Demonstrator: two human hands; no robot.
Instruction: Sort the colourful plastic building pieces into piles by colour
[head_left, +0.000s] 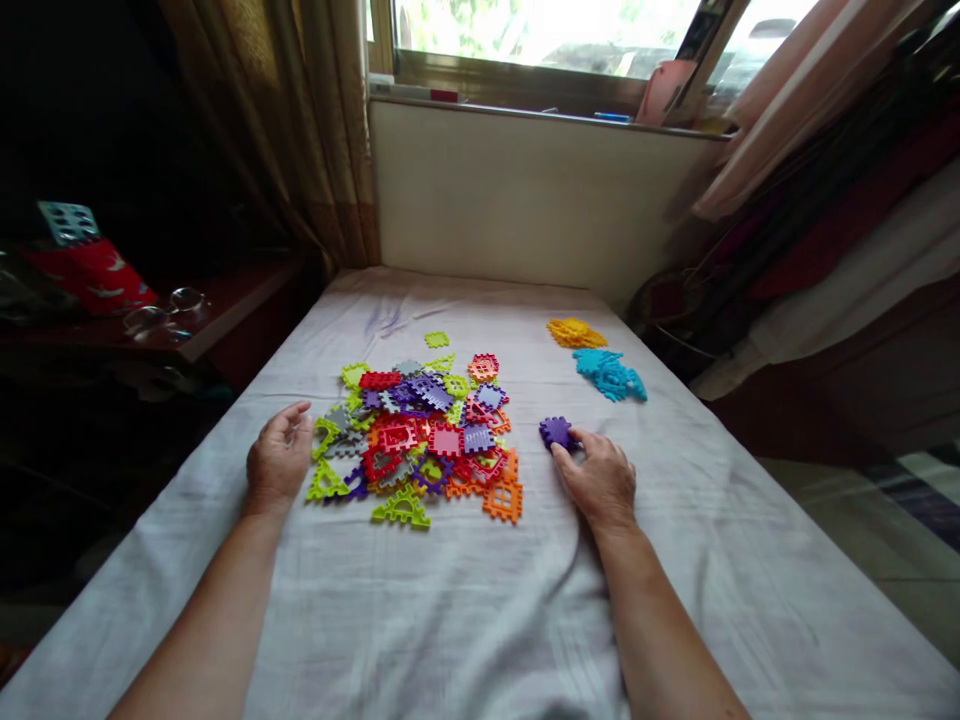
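Note:
A mixed pile of flat plastic interlocking tiles point(448, 440) lies in the middle of the cloth-covered surface, in red, purple, green, orange and grey. My right hand point(601, 482) is to the right of the pile, its thumb and fingers closed on the near edge of a purple toothed tile point(556, 432). Whether more purple pieces lie under that tile I cannot tell. On the pile's left side my left hand point(279, 460) rests on its edge with fingers loosely apart and nothing in it, close to the green and grey tiles.
Behind my right hand sit a blue heap of tiles point(609, 375) and a yellow heap point(576, 333). One green tile point(436, 340) lies alone beyond the pile. Glasses point(166, 312) and a red pouch point(101, 275) are on a dark cabinet at left; clothes hang at right.

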